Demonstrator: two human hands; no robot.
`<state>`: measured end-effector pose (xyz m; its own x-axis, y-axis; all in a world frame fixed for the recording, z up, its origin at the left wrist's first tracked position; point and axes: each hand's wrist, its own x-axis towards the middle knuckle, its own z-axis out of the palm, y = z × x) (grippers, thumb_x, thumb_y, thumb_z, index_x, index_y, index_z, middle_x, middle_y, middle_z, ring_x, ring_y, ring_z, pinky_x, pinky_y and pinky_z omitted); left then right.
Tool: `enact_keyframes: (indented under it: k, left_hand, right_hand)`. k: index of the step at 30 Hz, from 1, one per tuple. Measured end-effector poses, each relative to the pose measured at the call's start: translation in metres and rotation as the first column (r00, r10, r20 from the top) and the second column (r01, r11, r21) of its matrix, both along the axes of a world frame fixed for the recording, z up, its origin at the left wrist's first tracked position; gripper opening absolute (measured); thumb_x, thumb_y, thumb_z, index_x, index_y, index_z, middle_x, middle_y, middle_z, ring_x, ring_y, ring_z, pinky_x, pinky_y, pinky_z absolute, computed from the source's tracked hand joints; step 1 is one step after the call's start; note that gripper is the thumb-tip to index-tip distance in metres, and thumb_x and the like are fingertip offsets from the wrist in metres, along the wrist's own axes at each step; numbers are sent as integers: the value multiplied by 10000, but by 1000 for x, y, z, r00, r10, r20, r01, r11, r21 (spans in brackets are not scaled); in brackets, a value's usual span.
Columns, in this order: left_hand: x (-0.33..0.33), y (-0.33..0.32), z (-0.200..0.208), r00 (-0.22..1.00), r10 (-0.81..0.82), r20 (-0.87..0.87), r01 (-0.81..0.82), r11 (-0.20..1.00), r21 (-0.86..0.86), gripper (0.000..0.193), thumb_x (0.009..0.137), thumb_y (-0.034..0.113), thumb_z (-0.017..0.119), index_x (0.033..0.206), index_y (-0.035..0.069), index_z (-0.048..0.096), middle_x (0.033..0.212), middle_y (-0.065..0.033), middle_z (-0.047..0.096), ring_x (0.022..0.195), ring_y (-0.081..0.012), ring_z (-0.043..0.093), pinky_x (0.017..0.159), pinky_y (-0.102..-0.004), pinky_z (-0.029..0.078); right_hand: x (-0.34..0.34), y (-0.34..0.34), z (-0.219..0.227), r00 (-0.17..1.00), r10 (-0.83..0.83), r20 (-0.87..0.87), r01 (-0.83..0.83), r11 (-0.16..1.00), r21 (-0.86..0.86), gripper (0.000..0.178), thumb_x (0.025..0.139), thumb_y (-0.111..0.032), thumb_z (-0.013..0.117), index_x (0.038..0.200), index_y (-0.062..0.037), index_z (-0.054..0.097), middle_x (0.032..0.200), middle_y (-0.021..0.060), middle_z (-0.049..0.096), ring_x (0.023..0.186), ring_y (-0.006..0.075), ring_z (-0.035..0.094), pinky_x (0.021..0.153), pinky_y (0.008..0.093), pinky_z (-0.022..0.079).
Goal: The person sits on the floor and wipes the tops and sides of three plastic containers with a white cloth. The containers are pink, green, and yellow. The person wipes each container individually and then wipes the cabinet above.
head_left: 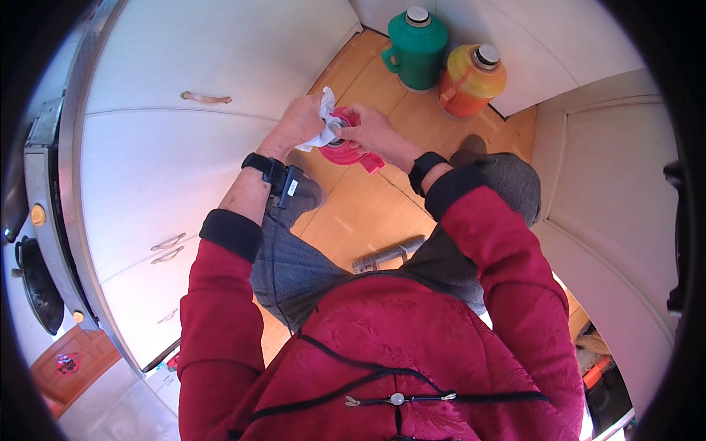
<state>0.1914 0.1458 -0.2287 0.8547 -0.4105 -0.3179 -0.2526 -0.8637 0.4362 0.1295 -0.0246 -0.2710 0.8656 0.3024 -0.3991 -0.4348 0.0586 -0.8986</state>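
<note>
Between my knees stands a pink-red thermos flask (339, 155), seen from above, with a silvery top and a handle at its lower right. My left hand (300, 122) is closed on a white cloth (326, 105), which lies against the flask's top. From the other side my right hand (376, 137) grips the flask near its neck, thumb at the silvery part. The cloth and my fingers partly cover the neck, so I cannot see whether a stopper is in it.
A green thermos (417, 51) and an orange-yellow thermos (471, 82) stand on the wooden floor (346, 209) by the far wall. White cabinets (169, 158) line the left. A grey low object (386, 253) lies between my legs. A white panelled door (610, 169) is at right.
</note>
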Motion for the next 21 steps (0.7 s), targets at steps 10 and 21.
enact_keyframes:
  k: [10,21]
  left_hand:
    - [-10,-10,19,936,-281,214,256,957,139,250,736,71,657,982,78,612,883,-125,647,831,-358,623,698,-402,497]
    - [11,-17,22,846,-521,116,476,835,275,171,727,108,644,881,53,592,822,-133,650,792,-376,623,661,-443,496]
  right_hand:
    - [7,1,-5,999,34,16,-31,993,-117,439,756,-122,737,1140,-39,544,914,78,644,664,137,604,560,272,504]
    - [6,5,-16,989,-40,144,63,986,-154,527,671,-233,774,1073,25,550,1047,204,628,979,327,616,826,372,484]
